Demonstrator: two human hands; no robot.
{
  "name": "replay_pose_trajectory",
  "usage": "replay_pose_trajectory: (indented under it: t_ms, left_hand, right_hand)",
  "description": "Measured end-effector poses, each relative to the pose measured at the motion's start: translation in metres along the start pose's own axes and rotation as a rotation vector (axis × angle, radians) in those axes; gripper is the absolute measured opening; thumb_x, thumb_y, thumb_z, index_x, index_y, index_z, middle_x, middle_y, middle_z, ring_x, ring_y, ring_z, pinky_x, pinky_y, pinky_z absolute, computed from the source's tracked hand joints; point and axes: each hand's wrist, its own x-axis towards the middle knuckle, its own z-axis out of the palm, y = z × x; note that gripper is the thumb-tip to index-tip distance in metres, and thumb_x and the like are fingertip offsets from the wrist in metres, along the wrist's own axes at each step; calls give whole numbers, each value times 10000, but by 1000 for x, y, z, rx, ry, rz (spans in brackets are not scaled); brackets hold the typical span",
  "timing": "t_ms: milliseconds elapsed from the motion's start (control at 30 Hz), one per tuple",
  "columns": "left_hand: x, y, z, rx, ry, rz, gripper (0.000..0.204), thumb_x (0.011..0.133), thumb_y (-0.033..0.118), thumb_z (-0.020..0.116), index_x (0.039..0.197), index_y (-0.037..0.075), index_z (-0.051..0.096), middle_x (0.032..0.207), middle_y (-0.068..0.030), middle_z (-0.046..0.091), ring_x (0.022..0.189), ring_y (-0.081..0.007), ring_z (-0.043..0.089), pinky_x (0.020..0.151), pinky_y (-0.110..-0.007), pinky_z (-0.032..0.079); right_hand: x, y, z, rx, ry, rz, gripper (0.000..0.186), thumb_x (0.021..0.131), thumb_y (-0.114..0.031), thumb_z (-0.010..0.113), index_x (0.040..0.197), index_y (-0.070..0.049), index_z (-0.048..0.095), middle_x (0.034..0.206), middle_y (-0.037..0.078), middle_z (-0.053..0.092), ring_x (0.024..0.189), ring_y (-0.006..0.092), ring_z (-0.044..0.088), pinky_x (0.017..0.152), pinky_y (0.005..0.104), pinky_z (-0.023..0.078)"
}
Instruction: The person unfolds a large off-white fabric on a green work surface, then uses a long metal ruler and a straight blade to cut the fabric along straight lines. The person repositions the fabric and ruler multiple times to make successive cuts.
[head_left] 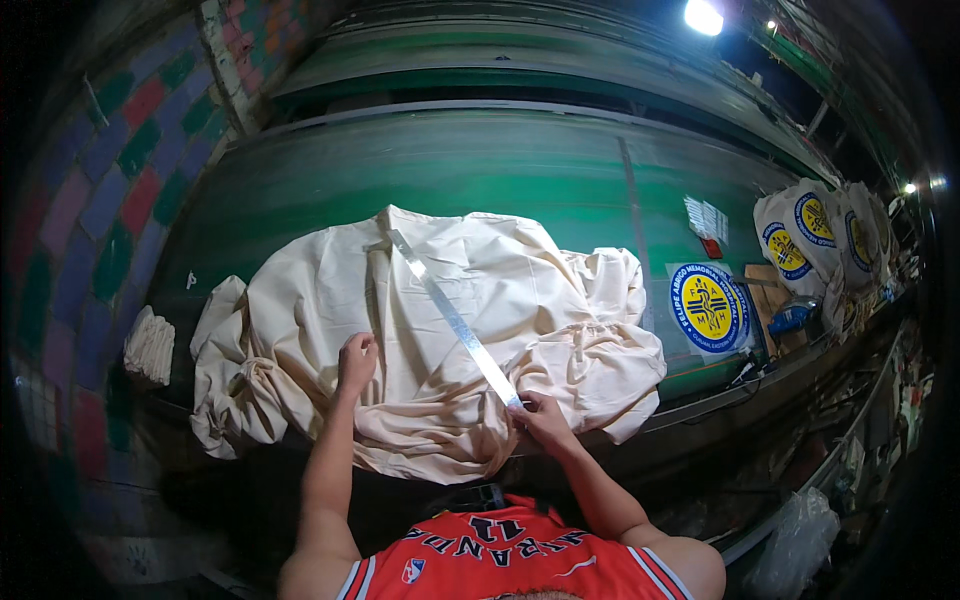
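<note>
A large piece of cream cloth (320,290) lies spread over the green table, with bunched folds along its near edge and both sides. Across it, slanting from the far middle toward me, runs a long metal ruler (452,316). My right hand (541,417) grips the ruler's near end between thumb and fingers, low over the cloth's folds. To the left of the ruler, my left hand (357,364) is at the cloth with its fingers curled closed. Whether cloth is pinched in those fingers cannot be made out.
A folded stack of cream cloth (150,346) sits at the table's left edge. On the right lie a round blue-and-yellow printed emblem (710,308), a red-handled tool (710,246), a blue tool (793,316) and printed cloth bags (800,230). A painted block wall (140,150) bounds the left.
</note>
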Motion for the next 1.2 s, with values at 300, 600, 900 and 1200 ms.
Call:
replay_pose_trajectory:
  t_ms: [300,600,900,1200]
  left_hand:
    - [19,-75,-59,270,-98,-51,285,839,164,670,1090,38,621,1149,-172,594,1090,-373,569,930,-453,467]
    - [55,-144,-116,317,1,-86,320,827,126,687,1115,13,604,1264,-197,506,1187,-379,494,999,-448,417]
    - [106,-157,-124,449,-29,-400,571,909,227,553,1421,58,364,1348,-257,510,1201,-438,536,956,-502,483]
    - [106,-125,-125,517,-296,-424,296,917,215,506,1074,27,672,1177,-240,623,1095,-425,605,924,-504,492]
  right_hand:
    - [66,-9,121,163,-21,-55,307,953,-74,578,1211,80,515,831,87,615,613,145,597,548,273,500]
    - [78,0,191,164,-49,-41,385,959,-49,536,1315,23,407,902,111,625,690,189,644,609,330,553]
    - [42,22,200,84,-30,142,385,1029,-196,492,1393,-113,400,835,41,609,642,129,572,558,294,508]
    - [33,12,204,251,-12,86,85,1008,-111,495,1053,-41,512,770,17,559,544,118,523,506,273,473]
